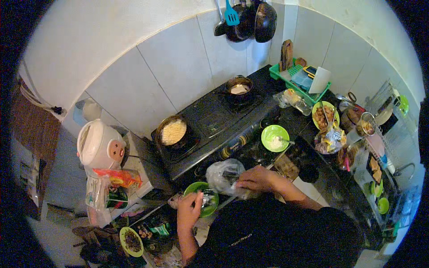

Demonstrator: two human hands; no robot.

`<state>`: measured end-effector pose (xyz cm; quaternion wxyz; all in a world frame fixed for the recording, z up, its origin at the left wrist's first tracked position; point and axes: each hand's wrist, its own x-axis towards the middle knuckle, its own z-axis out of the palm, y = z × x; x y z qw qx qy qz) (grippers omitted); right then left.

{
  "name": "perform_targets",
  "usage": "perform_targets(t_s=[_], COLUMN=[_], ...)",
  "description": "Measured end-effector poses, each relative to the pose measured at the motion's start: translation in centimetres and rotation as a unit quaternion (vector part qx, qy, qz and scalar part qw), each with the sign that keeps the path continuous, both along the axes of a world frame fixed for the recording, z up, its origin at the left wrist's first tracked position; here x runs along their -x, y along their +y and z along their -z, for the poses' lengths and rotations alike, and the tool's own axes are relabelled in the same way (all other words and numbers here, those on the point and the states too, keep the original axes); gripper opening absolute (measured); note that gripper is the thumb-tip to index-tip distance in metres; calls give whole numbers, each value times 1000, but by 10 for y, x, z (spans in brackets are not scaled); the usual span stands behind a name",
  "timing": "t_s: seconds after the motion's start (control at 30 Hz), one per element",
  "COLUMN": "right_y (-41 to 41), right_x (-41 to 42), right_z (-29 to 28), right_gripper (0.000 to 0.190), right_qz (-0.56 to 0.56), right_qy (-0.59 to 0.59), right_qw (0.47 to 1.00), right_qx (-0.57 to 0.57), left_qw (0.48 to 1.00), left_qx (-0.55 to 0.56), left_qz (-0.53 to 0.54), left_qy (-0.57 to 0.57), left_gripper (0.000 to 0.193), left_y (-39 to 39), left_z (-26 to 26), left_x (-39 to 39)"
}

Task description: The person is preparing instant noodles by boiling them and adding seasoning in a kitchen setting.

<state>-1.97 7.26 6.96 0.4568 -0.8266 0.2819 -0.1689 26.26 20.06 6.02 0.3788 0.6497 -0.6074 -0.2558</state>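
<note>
My right hand (257, 180) grips the side of a clear plastic bag (224, 172), whose pale contents are blurred. Just left of the bag, my left hand (190, 209) is over the rim of a green bowl (211, 210), fingers curled. Something shiny in the bowl is close to those fingertips; whether they hold it I cannot make out. Beyond my right hand stands a lighter green bowl (266, 135) with white powder (276, 142) and a spoon (286, 141) in it.
On the black stove (207, 120) stand a pan of yellowish food (173, 132) and a small pot (238, 87). A white rice cooker (99, 144) and food packets (120, 179) are at left. A green dish basket (315, 97) occupies the corner. Plates of food (131, 242) lie about.
</note>
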Motion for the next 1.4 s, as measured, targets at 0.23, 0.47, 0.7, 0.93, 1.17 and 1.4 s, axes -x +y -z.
perform_targets(t_s=[0.23,0.47,0.7,0.93,1.17,1.4], right_y=[-54,-115,-178,-234,-247,-244], right_x=[46,70,107,139,158,158], right_z=[12,16,10,18,18,33], right_gripper=[30,21,27,31,18,30], right_qz=[-71,6,5,-96,-170,-112], right_qy=[25,-60,144,-66,-99,-83], right_qw=[975,994,981,981,980,990], right_qx=[210,96,127,-156,-13,-30], left_qw=[989,987,994,954,964,939], left_qx=[35,53,12,-69,-7,-36], left_qz=[-27,-149,-100,-217,-112,-177], left_qy=[-143,-37,-38,193,240,291], left_gripper=[25,17,16,29,35,28], left_y=[-45,-104,-166,-197,-198,-181], left_z=[17,2,9,6,-9,-2], left_x=[62,147,202,225,221,202])
